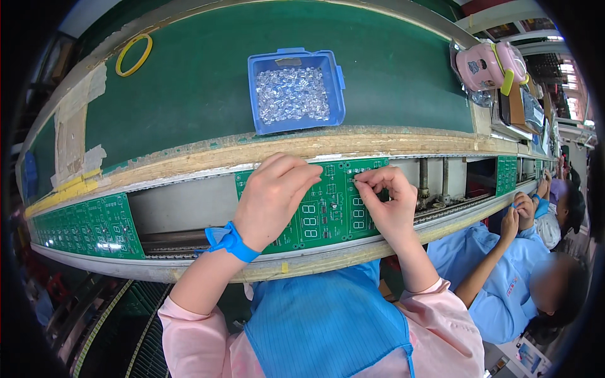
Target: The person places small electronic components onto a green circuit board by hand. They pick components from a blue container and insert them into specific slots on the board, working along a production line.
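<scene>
A green circuit board [337,217] with white digit outlines lies on the rail in front of me, several small parts fitted in it. Over its left part is my left hand [277,192], a blue wrist strap [232,244] round the wrist. The thumb and fingers of that hand are drawn together in a pinch; whatever they hold is too small to make out. My right hand [389,196] pinches at the board's upper right, close to a row of small parts [358,171]. Its fingertips hide what is between them.
Beyond the wooden ledge stands a blue bin [254,104] of small clear parts on the green bench [189,82]. A yellow ring [134,55] lies far left, a pink container [488,66] far right. More boards [94,228] sit along the rail. Co-workers [504,252] work at right.
</scene>
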`<state>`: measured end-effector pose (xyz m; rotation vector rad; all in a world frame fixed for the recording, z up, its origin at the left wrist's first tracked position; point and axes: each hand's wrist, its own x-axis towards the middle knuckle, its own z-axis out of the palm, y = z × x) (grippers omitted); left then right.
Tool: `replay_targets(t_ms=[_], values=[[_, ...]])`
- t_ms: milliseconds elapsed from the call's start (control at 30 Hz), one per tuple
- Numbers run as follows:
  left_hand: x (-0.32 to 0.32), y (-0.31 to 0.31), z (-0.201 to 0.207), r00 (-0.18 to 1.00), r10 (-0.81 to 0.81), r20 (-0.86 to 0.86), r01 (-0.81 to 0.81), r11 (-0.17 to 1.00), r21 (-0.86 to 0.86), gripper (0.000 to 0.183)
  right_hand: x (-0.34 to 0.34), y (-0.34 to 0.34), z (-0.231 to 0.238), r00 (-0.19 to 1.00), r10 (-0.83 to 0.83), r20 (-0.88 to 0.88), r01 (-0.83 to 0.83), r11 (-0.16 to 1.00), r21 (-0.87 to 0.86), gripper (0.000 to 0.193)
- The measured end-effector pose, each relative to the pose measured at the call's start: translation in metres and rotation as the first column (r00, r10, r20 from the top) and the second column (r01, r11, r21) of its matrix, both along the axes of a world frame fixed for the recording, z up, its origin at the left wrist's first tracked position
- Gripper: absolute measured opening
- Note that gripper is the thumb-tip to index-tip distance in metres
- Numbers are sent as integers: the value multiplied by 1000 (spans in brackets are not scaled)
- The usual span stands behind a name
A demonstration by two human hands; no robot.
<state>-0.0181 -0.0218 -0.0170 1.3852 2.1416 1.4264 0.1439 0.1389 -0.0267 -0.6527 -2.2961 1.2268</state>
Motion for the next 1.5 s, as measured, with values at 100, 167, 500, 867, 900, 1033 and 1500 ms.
replay_targets(t_ms=[100,167,500,867,900,1033,1500], values=[[-1,1,-3,1000,-2,-1,2,1000,-3,15,-1,-1,3,1000,17,10,-17,999,46,19],[-1,0,-3,1000,-11,-9,11,1000,-10,15,-3,-1,9,998,50,24,-52,993,110,19],[1,-1,-5,1000,-25,-13,25,1000,3,16,-12,-8,35,966,94,241,-167,938,303,19],[1,-2,-6,999,-34,-10,34,999,0,18,-34,-2,42,968,138,208,-222,858,464,16],[1,-2,-6,999,-37,-15,37,999,1,18,-34,-3,40,968,133,212,-219,860,460,15],[2,-2,-3,999,-38,-22,38,999,-10,21,-32,-1,37,972,109,208,-195,868,456,14],[3,-1,1,998,-19,-62,16,999,-45,28,-38,8,53,980,128,153,-179,901,396,11]])
